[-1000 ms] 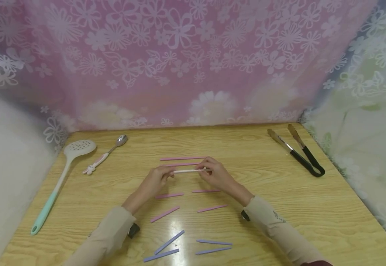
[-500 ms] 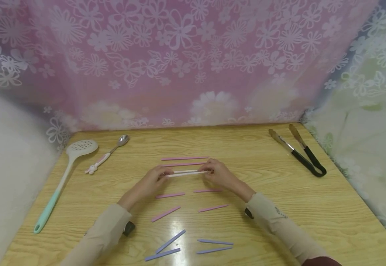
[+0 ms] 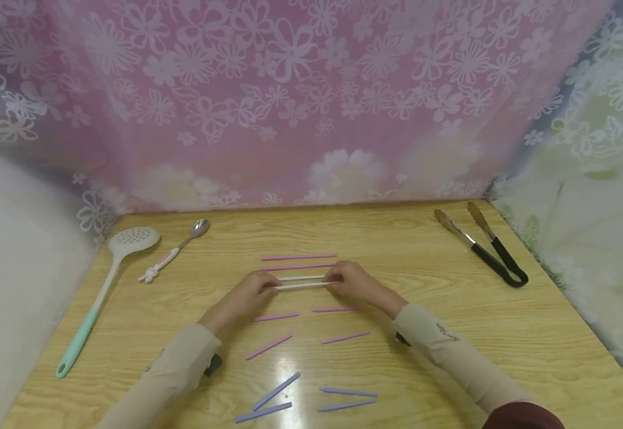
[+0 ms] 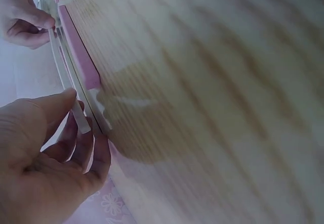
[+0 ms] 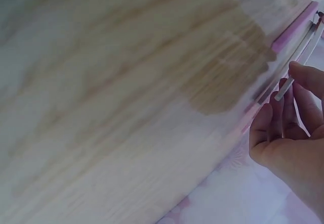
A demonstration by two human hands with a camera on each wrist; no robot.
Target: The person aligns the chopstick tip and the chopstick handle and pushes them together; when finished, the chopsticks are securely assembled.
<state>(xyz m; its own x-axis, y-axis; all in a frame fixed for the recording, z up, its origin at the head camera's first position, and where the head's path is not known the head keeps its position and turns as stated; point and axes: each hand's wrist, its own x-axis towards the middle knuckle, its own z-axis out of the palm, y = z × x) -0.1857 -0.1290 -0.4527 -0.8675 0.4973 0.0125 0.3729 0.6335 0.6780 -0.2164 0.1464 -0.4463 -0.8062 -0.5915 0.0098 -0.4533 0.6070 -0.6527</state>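
Note:
My left hand (image 3: 244, 293) and right hand (image 3: 358, 283) pinch opposite ends of a thin white stick (image 3: 302, 286) between thumb and fingers, low over the table. Just beyond it runs a second white stick (image 3: 301, 278), its ends hidden behind my fingers; I cannot tell whether they touch it. Two long pink sticks (image 3: 298, 257) lie parallel past these. In the left wrist view, the end of the pinched white stick (image 4: 80, 117) pokes out past the thumb. The right wrist view has its other end (image 5: 286, 88) held against curled fingers.
Shorter pink sticks (image 3: 268, 346) and several purple sticks (image 3: 348, 391) lie nearer me on the wooden table (image 3: 504, 357). At left are a slotted skimmer (image 3: 99, 286) and a rabbit-handled spoon (image 3: 167, 256). Black-handled tongs (image 3: 485, 253) lie at right, before a floral curtain (image 3: 311, 119).
One white stick showed at first between my hands; then two appeared, slightly angled to each other. The near one has come a little toward me and now lies almost parallel to the other.

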